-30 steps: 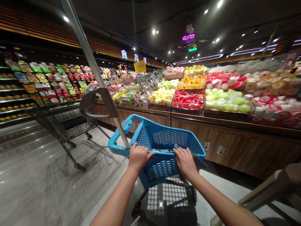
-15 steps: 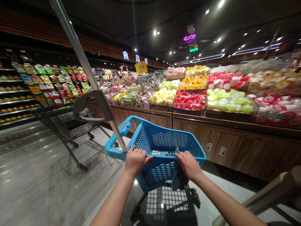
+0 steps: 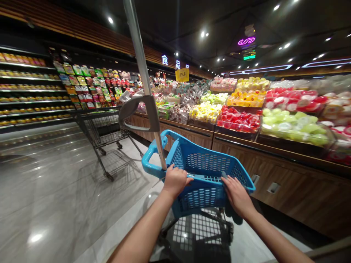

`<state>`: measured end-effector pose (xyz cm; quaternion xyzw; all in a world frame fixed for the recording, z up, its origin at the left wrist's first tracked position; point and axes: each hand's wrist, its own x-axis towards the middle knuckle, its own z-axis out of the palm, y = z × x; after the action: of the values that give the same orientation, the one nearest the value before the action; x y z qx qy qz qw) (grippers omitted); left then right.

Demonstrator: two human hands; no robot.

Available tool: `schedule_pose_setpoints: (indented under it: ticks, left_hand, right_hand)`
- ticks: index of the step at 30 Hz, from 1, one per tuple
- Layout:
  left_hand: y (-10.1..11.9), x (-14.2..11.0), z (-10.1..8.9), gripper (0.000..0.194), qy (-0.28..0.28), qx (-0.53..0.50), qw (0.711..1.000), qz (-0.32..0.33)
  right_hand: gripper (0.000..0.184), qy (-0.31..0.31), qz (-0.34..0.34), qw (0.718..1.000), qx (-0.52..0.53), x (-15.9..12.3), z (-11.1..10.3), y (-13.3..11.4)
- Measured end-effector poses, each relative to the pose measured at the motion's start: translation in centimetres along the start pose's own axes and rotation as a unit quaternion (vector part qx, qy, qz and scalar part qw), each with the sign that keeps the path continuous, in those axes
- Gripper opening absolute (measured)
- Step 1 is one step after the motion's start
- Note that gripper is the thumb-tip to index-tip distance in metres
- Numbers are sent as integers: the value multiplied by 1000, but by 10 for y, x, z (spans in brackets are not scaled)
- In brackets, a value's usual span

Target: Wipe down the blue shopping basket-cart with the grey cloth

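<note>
A blue plastic shopping cart basket (image 3: 208,157) with perforated walls stands before me on a dark wheeled frame. My left hand (image 3: 177,180) is closed over the near rim, close to the basket's left end. Further right on that rim, my right hand (image 3: 236,193) has its fingers wrapped over a blue-grey cloth (image 3: 235,214). The cloth hangs down outside the wall, partly hidden by the hand. A metal pole (image 3: 139,54) with a grey plastic handle (image 3: 150,113) rises beside my left hand. Inside the basket I see only its perforated floor.
A wooden display counter (image 3: 301,193) with bins of wrapped sweets or jellies, including red packs (image 3: 238,118) and green packs (image 3: 293,122), runs along the far side and right. A dark wire cart (image 3: 105,128) stands left, with stocked shelves (image 3: 30,87) behind. A yellow price sign (image 3: 182,75) hangs above the goods.
The view has swung left, so the basket and counter sit further right in the picture. Both hands keep their hold on the rim and cloth.
</note>
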<state>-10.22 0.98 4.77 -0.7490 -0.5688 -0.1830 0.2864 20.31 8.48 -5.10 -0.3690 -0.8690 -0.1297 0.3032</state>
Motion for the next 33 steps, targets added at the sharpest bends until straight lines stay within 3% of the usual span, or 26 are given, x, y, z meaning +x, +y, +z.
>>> schedule_pose_setpoints:
  ticks: [4,7,11,16,19,21,24,28,31,33]
  left_hand:
    - [9,4,2,39,-8,-24,1000,-11]
    - [11,8,1,36,-21,-41,999,-26]
    - [1,5,-10,25,-6,-81,996,26]
    - [-34,-29,-39,30,72,-116,985,108]
    - [-62,-43,-56,37,94,-89,989,65]
    - [-77,-42,-62,44,55,-71,996,25]
    - [-92,-32,-59,51,17,-74,997,9]
    - [-96,-21,-46,37,32,-106,994,23]
    - [-91,-19,-39,31,56,-117,991,20]
    - [-86,-18,-38,30,68,-125,990,17]
  right_hand:
    - [46,-1,-20,999,27,44,11,-57]
    - [44,14,-13,998,58,63,18,-75]
    - [38,17,-24,996,78,66,21,-67]
    - [36,30,-28,996,85,64,25,-52]
    - [36,37,-25,994,97,67,26,-45]
    - [36,34,-24,994,101,69,25,-39]
    - [37,25,-27,994,98,71,25,-27]
    - [38,19,-21,994,103,71,26,-16]
    - [37,23,-11,993,113,76,24,-24]
    - [38,23,-13,991,128,84,20,-42]
